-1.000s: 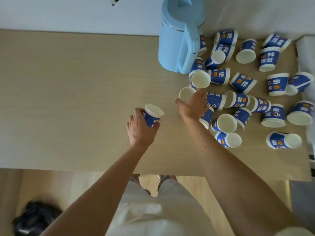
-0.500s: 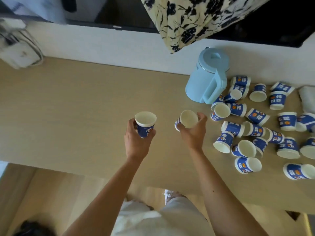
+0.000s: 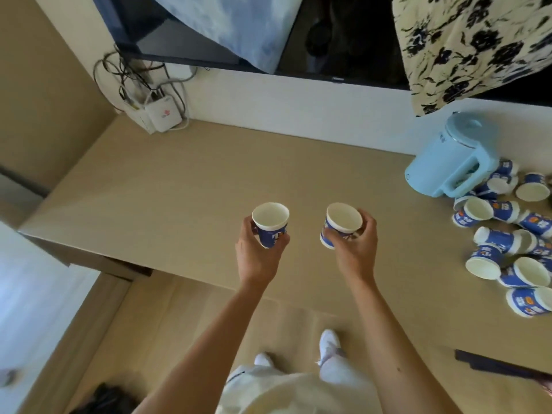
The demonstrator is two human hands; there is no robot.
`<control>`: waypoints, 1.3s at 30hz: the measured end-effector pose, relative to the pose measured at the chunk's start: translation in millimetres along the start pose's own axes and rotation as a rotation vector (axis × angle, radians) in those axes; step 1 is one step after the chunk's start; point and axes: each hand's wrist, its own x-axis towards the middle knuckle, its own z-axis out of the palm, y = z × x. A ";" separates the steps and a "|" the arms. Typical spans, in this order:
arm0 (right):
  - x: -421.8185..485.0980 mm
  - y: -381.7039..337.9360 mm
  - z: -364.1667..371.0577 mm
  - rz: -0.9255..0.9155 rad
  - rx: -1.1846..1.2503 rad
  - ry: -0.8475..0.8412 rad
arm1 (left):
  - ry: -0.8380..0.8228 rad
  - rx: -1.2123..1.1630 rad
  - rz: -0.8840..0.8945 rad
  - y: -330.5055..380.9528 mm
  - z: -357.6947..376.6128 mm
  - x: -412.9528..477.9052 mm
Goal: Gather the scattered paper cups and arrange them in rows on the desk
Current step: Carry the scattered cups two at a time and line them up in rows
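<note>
My left hand [image 3: 260, 252] holds one blue-and-white paper cup [image 3: 271, 225] upright, mouth up, above the desk's middle. My right hand [image 3: 355, 246] grips a second paper cup [image 3: 342, 224], tilted a little toward me. Both cups are lifted off the beige desk [image 3: 185, 186]. Several more of the same cups [image 3: 504, 243] lie scattered at the desk's right side, most on their sides, some upright or upside down.
A light blue kettle [image 3: 448, 162] stands at the back right beside the cup pile. A white router with cables [image 3: 162, 115] sits in the back left corner. A dark screen [image 3: 328, 55] and floral cloth [image 3: 466, 43] hang above the back wall.
My right hand lifted a cup out of the pile and brought it left. Both hands now hold their cups side by side over the desk's middle. The view swung left and up.
</note>
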 end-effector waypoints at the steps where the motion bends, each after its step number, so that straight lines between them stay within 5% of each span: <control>1: -4.1 -1.5 7.6 0.004 0.009 -0.013 | 0.000 0.000 0.005 -1.7 -7.0 4.0; 21: 64.3 6.4 141.2 0.025 0.071 -0.288 | 0.125 0.065 -0.016 -32.0 -61.0 156.2; 39: 171.1 58.2 319.8 -0.123 0.015 -0.310 | 0.054 0.138 0.183 -118.1 -37.0 462.2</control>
